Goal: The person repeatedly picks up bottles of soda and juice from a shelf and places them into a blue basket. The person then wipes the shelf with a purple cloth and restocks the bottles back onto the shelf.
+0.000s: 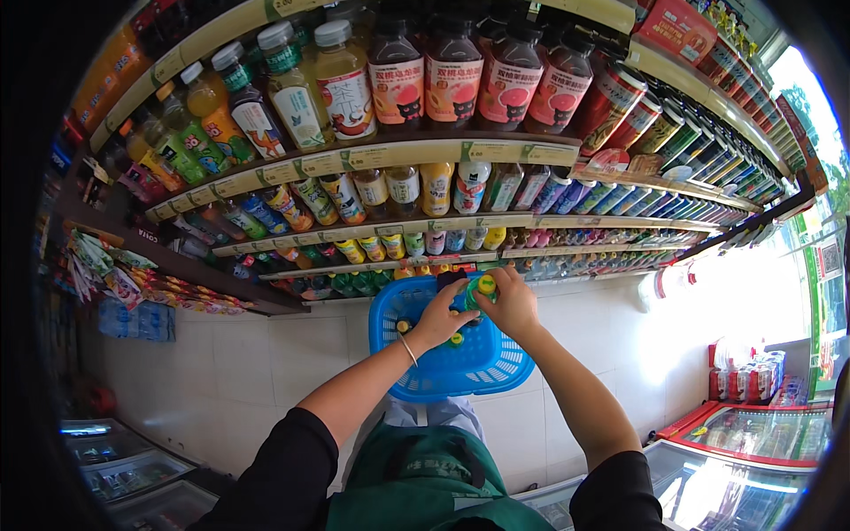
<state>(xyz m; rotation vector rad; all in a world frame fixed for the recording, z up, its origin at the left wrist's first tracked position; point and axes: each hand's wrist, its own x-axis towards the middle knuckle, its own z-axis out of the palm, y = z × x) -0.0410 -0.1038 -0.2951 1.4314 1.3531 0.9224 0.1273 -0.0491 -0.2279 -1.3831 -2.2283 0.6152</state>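
Note:
Over a blue plastic basket (488, 365), a green bottle with a yellow cap (487, 285) is between my two hands. My right hand (513, 305) grips it near the cap from the right. My left hand (439, 318) reaches in from the left, its fingertips close to or against the bottle's side; whether it bears any weight I cannot tell. Inside the basket stand several bottles, one with a green-yellow cap (456, 339) and one with a tan cap (403, 326). Something dark (450, 280) lies at the basket's far rim. My hands hide part of the basket's inside.
Drink shelves (412, 154) full of bottles and cans rise in front. Snack packets (153, 285) hang at the left, above wrapped water bottles (136, 320) on the tiled floor. Glass-topped freezers (724, 478) stand behind right, others (133, 471) behind left. Drink packs (744, 381) sit at right.

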